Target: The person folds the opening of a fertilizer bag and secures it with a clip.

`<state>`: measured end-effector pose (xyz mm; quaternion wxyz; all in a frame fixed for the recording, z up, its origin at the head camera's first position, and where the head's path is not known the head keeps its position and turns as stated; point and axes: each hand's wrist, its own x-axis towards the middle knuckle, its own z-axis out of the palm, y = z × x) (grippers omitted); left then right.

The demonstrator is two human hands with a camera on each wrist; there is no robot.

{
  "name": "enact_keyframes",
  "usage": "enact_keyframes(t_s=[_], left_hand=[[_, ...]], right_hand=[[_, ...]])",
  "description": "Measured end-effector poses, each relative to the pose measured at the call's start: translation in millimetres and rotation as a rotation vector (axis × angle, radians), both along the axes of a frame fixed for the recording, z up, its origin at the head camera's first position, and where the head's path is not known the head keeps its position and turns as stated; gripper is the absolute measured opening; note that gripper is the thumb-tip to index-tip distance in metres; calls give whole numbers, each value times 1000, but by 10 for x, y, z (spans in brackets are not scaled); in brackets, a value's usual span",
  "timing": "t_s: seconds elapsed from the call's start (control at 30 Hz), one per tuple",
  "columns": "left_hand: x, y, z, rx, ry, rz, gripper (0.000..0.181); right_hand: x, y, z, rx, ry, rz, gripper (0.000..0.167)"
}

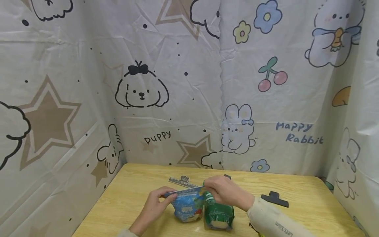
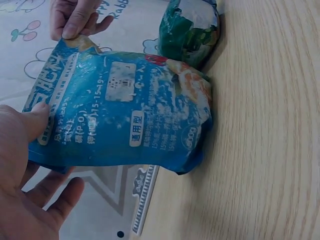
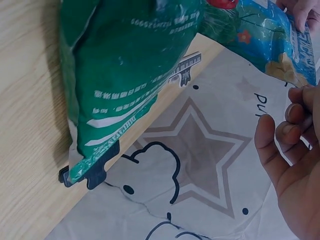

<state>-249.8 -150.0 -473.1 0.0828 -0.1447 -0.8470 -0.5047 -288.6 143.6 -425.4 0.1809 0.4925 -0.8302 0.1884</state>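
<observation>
A blue fertilizer bag point(image 1: 188, 206), printed with Chinese text point(image 2: 120, 110), stands upright on the table between both hands. My left hand point(image 1: 157, 203) pinches one top corner, thumb on the printed face. At the opposite top corner, my right hand point(image 1: 226, 191) pinches the edge between thumb and fingers. The bag's top edge is stretched flat between them. Just right of it stands a green bag point(image 1: 219, 214), partly behind my right hand in the head view. A black clip point(image 3: 97, 170) grips the green bag's top in the right wrist view.
Behind the blue bag lies a clip with a piano-key pattern point(image 1: 181, 181). Another black clip point(image 1: 275, 199) lies to the right on the wooden table point(image 1: 142, 177). Printed curtains point(image 1: 177, 115) enclose the table's back and sides. Something yellow and black shows beside the right sleeve.
</observation>
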Motion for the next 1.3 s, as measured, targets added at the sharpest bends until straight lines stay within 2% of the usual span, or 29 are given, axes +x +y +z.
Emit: enact_keyframes(t_s=[0.1, 0.3, 0.57, 0.67, 0.77, 0.93, 1.13, 1.3], left_hand=[[35, -32, 6, 0, 10, 16, 11], [127, -136, 55, -20, -43, 23, 11], [207, -312, 95, -59, -88, 6, 14], [215, -344, 94, -58, -91, -4, 16], [219, -361, 85, -42, -95, -5, 17], [210, -358, 62, -3, -94, 15, 19], [217, -332, 7, 89, -134, 39, 23], [237, -304, -29, 147, -181, 83, 24]], right_hand=[[10, -44, -3, 2, -11, 10, 29], [43, -124, 9, 2, -78, 37, 28], [57, -215, 64, 13, -281, 145, 32], [14, -212, 99, -8, -382, 150, 35], [-72, -206, 152, -37, -421, 115, 36], [-266, -234, 215, -49, -352, -1, 33], [-506, -317, 147, -59, -370, -150, 15], [-669, -449, 101, -57, -431, -239, 14]])
